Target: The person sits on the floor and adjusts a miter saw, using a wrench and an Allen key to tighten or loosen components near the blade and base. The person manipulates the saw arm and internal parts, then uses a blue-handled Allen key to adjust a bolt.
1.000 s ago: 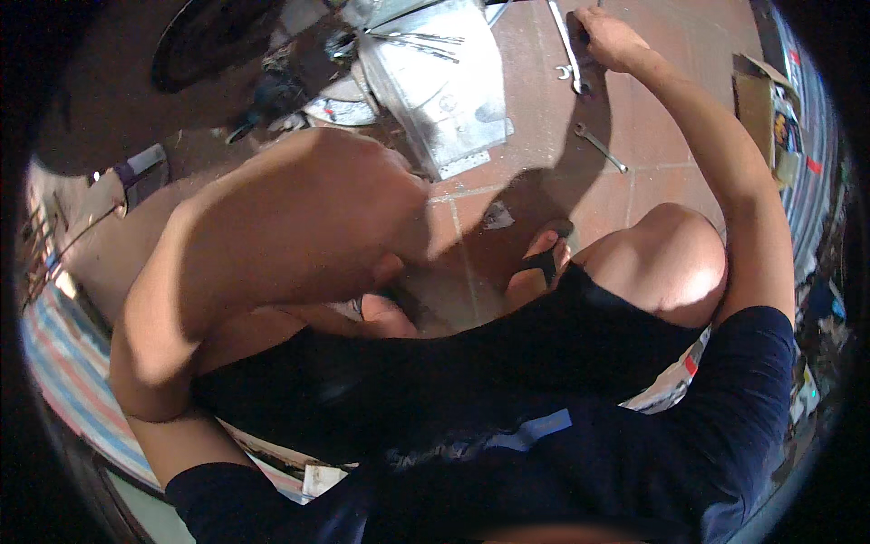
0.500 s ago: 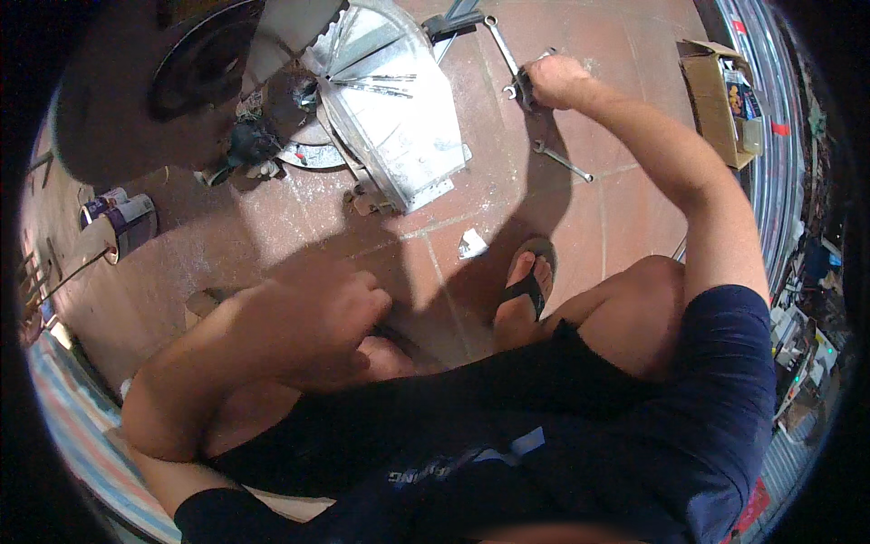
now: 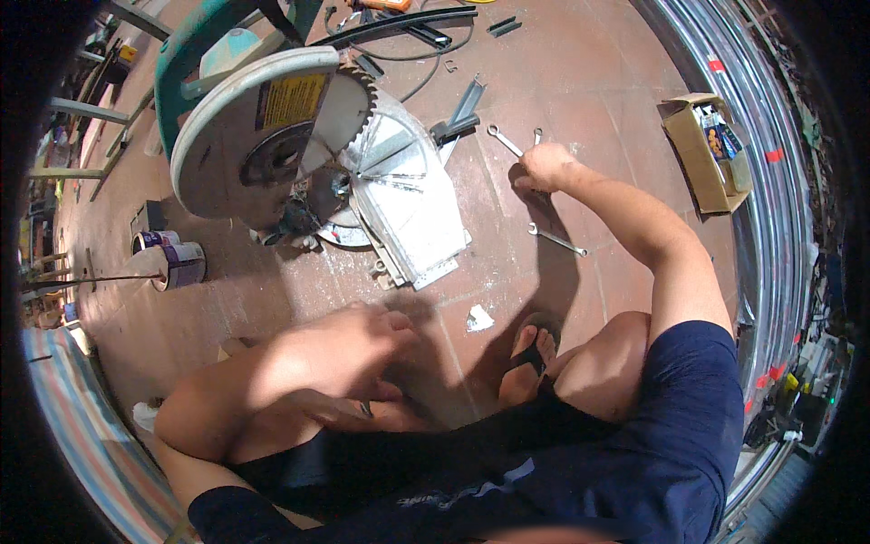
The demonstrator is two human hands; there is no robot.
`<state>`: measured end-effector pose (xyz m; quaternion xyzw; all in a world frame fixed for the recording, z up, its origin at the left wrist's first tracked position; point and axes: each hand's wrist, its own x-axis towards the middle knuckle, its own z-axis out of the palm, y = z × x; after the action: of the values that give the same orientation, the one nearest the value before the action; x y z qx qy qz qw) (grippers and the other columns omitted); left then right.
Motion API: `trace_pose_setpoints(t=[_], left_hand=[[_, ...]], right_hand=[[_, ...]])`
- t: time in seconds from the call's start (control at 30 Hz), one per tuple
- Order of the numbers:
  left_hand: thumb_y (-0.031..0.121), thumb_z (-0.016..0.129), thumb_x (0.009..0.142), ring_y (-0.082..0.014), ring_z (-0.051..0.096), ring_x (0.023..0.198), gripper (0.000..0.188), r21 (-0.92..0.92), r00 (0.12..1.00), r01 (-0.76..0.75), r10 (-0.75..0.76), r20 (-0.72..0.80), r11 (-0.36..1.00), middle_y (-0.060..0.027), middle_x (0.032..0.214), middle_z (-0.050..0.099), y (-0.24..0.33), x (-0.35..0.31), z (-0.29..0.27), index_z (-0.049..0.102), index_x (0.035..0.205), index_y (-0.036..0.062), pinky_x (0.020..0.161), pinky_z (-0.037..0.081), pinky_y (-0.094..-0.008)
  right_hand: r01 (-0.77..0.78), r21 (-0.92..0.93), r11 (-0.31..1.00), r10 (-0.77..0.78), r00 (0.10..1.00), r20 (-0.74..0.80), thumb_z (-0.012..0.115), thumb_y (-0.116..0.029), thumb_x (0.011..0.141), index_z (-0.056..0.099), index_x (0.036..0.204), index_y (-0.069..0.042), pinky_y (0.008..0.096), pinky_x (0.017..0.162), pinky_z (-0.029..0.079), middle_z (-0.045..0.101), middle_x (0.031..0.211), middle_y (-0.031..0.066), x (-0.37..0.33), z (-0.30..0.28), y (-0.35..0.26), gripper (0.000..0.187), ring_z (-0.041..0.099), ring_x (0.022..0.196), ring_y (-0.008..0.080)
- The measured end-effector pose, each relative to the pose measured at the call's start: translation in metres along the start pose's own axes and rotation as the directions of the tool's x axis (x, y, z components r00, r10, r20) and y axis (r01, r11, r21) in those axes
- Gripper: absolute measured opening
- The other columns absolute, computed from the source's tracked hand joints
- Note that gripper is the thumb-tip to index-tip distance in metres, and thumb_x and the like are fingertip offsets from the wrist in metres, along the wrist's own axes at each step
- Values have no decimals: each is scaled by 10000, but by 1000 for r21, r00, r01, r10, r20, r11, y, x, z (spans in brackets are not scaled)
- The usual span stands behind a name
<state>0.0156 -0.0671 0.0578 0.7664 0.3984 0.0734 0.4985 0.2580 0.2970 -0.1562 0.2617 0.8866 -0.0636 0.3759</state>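
My right hand (image 3: 546,170) reaches down to the tiled floor, its fingers closed around a combination wrench (image 3: 538,135) whose ring end pokes out beyond them. Just left of it lies another wrench (image 3: 504,140), its lower end hidden by my fingers. A third, smaller wrench (image 3: 558,240) lies slantwise on the tiles, nearer to me. My left hand (image 3: 385,335) hangs over my bent left knee with curled fingers; nothing shows in it, and its palm is hidden. Left of the wrenches stands a mitre saw (image 3: 263,127) with a toothed disc and a dusty metal base (image 3: 421,213).
An open cardboard box (image 3: 693,163) with small packages stands at the right, beside long metal profiles (image 3: 770,181). Two paint tins (image 3: 179,266) stand at the left. Dark metal strips (image 3: 399,30) and a cable (image 3: 439,63) lie beyond the saw. A white scrap (image 3: 479,318) lies near my foot.
The view has tilted up, so the scene sits lower and more of the saw shows. My right hand stays at the wrenches; my left hand remains over the knee.
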Motion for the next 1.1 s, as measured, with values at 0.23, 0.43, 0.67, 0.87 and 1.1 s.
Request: trace_pose_setpoints(t=[0.23,0.43,0.67,0.87,1.1], left_hand=[[343,866,807,-437,628,1268,704,51,969,234,-237,67,971,-239,1343,660,-9,16,9,627,1373,1,1081,514,-493],[385,846,828,-426,615,1294,723,16,940,335,-336,65,942,-230,1394,643,-28,18,10,619,1393,-5,1111,502,-475],[389,854,831,-422,609,1301,736,-55,945,324,-320,72,944,-227,1385,645,-43,23,7,605,1408,6,1115,494,-472],[387,865,828,-419,610,1302,743,-54,968,245,-242,66,968,-236,1389,640,-47,37,5,603,1410,5,1108,496,-473],[408,842,840,-429,615,1289,780,-87,948,311,-303,95,946,-256,1383,640,-38,30,12,582,1435,-24,1110,497,-466]], right_hand=[[120,121,985,-60,910,-411,681,-153,913,591,1457,-137,507,938,592,762,1183,208,61,-68,14,552,734,1120,395],[154,149,977,-87,919,-384,689,-77,892,665,1329,-202,514,943,582,756,1189,177,94,-93,12,456,715,1148,400],[183,35,982,-164,940,-300,721,-126,819,744,1173,-139,519,940,584,754,1169,182,91,-56,51,355,719,1116,392],[137,138,981,-83,936,-342,691,-187,891,702,1196,-82,516,962,573,731,1177,200,47,-21,69,323,706,1141,390],[170,282,944,-48,918,-394,668,-133,893,660,1333,-148,515,968,569,757,1163,205,64,-38,34,440,715,1125,411]])
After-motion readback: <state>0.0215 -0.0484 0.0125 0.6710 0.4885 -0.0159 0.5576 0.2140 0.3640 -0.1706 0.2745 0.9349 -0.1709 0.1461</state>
